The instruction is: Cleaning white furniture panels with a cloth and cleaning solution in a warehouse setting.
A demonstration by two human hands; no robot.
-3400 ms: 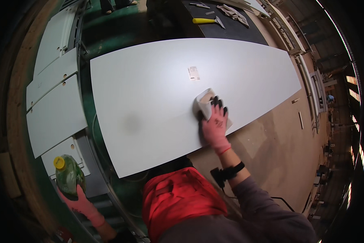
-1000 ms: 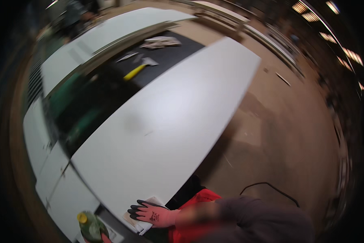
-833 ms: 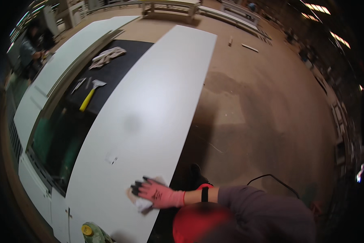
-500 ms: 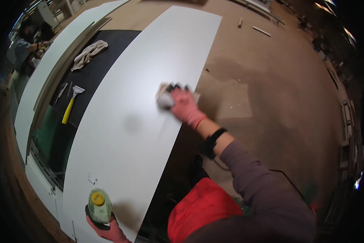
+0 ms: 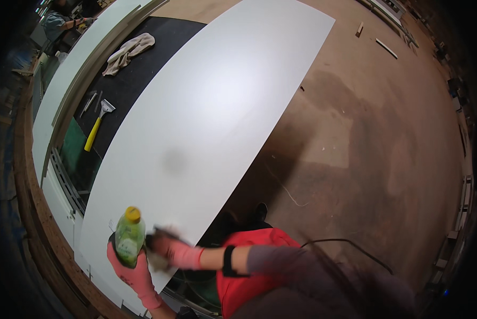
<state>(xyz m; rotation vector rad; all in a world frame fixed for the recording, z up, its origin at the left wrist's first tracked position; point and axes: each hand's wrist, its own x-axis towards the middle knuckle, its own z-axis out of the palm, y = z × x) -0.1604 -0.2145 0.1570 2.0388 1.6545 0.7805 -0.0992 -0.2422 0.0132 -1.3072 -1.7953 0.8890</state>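
The green bottle (image 5: 129, 236) is gripped by the left hand (image 5: 134, 274) over the near end of the white panel (image 5: 196, 133), yellow cap (image 5: 133, 214) up, probably against spilling. Beside it, the right hand (image 5: 172, 250) is too blurred to tell its grip or anything beneath. Past the panel's left edge, a scraper (image 5: 93, 134) lies on the dark tabletop (image 5: 127, 80).

The pink-gloved left hand (image 5: 134, 276) grips a yellow-capped green bottle (image 5: 129, 237) over a long white panel (image 5: 206, 133). Just beside it, the blurred right hand (image 5: 176, 251) covers a cloth (image 5: 158, 262). At left, a yellow-handled scraper (image 5: 94, 133) and a crumpled rag (image 5: 128, 54) lie on a black desk (image 5: 127, 85).
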